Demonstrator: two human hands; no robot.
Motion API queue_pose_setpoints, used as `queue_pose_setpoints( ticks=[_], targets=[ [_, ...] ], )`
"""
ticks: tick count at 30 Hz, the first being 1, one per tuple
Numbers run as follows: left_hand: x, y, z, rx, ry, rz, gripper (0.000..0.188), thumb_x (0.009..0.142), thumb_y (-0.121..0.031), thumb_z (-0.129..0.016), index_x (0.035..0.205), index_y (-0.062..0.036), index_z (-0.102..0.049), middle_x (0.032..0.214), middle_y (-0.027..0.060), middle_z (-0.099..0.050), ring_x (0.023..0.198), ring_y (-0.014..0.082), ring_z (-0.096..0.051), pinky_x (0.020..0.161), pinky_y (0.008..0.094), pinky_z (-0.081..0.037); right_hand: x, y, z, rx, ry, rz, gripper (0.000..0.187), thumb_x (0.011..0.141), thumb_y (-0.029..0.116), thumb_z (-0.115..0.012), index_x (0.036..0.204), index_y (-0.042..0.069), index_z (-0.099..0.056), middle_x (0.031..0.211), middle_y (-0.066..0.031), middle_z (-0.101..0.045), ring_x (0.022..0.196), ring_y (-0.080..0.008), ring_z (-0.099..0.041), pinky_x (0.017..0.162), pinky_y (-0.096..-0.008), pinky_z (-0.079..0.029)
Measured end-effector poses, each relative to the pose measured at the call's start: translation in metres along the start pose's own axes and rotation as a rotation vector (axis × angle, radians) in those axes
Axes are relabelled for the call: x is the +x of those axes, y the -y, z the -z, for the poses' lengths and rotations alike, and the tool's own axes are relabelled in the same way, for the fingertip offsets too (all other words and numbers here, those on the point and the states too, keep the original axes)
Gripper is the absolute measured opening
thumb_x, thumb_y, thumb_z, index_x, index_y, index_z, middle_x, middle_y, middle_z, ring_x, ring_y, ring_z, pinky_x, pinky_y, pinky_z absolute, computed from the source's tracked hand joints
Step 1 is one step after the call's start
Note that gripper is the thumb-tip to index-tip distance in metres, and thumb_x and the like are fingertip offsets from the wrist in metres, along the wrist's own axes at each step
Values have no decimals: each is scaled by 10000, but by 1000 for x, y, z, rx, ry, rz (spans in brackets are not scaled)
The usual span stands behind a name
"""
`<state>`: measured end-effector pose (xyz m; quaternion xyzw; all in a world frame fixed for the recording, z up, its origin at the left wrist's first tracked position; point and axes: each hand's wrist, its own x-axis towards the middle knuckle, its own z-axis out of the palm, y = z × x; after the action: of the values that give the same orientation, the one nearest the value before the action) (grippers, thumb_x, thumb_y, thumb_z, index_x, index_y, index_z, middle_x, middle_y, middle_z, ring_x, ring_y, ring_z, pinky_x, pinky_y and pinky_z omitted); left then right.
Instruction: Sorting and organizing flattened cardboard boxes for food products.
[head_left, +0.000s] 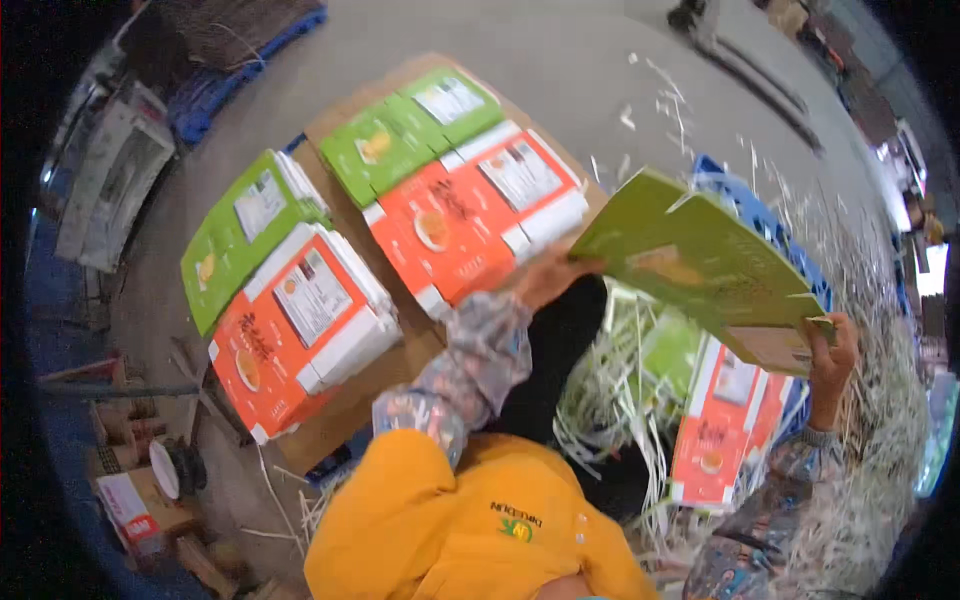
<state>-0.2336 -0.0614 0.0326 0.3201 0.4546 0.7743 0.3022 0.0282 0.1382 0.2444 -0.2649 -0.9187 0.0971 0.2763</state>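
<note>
A flat green carton blank (700, 272) is stretched between my two hands, tilted above the floor to my right. My left hand (552, 276) is closed on its left end, and my right hand (833, 368) grips its lower right corner. Beyond my left arm lie stacks of flat cartons: a far green stack (400, 145), a far orange stack (470, 220), a nearer green stack (235, 235) and a nearer orange stack (285, 345). Under the held blank, an orange-and-white carton (722, 440) lies among pale strips (620, 390).
A brown cardboard sheet (412, 360) lies under the stacks. Behind the held blank stands a blue plastic crate or pallet (765, 220), partly hidden. Shredded strips (850, 480) heap along the right. Small boxes (150, 510) sit at lower left; a blue pallet (205, 100) is at far left.
</note>
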Motion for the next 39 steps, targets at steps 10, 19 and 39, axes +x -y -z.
queue_pose_setpoints(
  ticks=[10, 19, 39],
  targets=[
    [-44, -129, 129, 124, -800, -262, 246, 717, -71, -629, 943, 8, -573, 890, 35, -598, 798, 137, -555, 705, 256, -439, 164, 236, -67, -112, -172, 788, 230, 673, 184, -640, 784, 42, -496, 799, -106, -533, 767, -287, -503, 694, -373, -359],
    [-10, -183, 227, 404, -996, -433, 249, 737, -75, -597, 962, 13, -536, 976, 78, -559, 862, 150, -513, 785, 272, -405, 203, 285, -85, -35, -584, 1071, 352, 696, 113, -644, 1032, 122, -538, 1040, -80, -531, 997, -265, -477, 835, -370, -372],
    [-4, 13, 514, 371, -997, 81, 285, 653, -93, -668, 904, 25, -602, 892, 74, -613, 777, 142, -570, 684, 288, -444, -75, -29, -219, -137, 509, -47, 133, 675, 48, -560, 789, 21, -497, 836, -148, -500, 836, -309, -465, 755, -390, -352]
  ],
)
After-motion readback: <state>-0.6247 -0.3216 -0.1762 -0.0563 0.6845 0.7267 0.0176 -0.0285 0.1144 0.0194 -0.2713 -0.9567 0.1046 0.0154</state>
